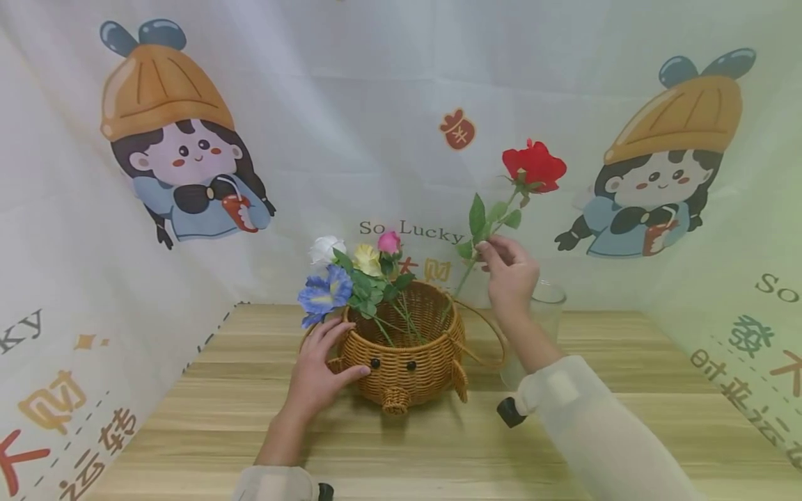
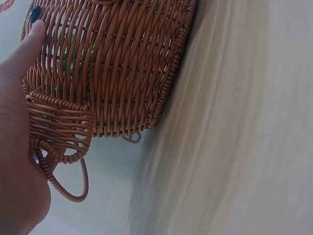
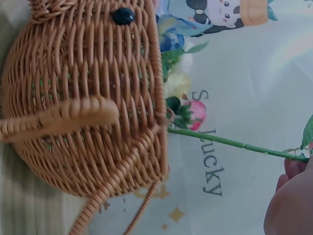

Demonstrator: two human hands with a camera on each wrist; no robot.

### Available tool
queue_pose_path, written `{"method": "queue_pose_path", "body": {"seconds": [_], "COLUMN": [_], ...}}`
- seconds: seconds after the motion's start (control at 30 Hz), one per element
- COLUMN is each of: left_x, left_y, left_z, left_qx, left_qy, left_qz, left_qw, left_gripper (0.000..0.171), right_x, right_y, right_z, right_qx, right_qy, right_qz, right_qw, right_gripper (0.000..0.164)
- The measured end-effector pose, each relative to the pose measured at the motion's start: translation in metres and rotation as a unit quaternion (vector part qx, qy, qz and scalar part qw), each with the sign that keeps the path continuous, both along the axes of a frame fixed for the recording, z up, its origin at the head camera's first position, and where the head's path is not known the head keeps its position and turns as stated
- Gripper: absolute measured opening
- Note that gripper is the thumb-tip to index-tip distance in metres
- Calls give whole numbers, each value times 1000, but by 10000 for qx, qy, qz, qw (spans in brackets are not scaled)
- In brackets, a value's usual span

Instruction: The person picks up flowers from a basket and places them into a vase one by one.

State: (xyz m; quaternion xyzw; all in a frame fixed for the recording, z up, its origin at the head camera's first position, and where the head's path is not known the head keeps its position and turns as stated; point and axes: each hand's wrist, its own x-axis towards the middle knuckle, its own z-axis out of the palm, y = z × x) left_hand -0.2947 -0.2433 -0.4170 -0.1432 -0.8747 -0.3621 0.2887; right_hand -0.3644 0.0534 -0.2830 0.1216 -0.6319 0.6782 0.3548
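A brown wicker basket with a pig face stands on the table. My left hand holds its left side, thumb on the front near an eye and fingertips at the rim; in the left wrist view the thumb lies along the weave by the basket's ear. My right hand pinches the leafy stem of a red rose above the basket's right side. The stem's lower end passes inside the rim. White, yellow, pink and blue artificial flowers lean left in the basket.
A clear glass vase stands right of the basket, partly behind my right forearm. The basket's thin handle hangs out on the right. Pale printed cloth walls surround the wood-grain table on the back and sides.
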Motion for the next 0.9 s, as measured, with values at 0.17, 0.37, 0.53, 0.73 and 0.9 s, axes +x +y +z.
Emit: {"method": "queue_pose_path", "body": {"seconds": [0.17,0.37,0.53,0.73,0.9], "left_x": [0,0,0,0,1], "left_y": [0,0,0,0,1], "left_z": [1,1,1,0,2], "left_qx": [-20,-26,-19,-25,11], "left_qy": [39,50,33,34,36], "left_qz": [-11,-11,-9,-17,-34], "left_qw": [10000,10000,10000,10000,10000], "left_gripper": [75,75,75,75,75], "right_x": [0,2,5,7,8], "right_y": [14,31,43,56,64], "right_z": [8,21,33,42,47], "right_qx": [-190,-342,-421,-578,-598], "right_qy": [54,44,-19,-46,-74], "right_qz": [-111,-279,-323,-380,-394], "right_qw": [9997,9990,9986,9976,9974], "right_gripper": [27,29,27,23,23]}}
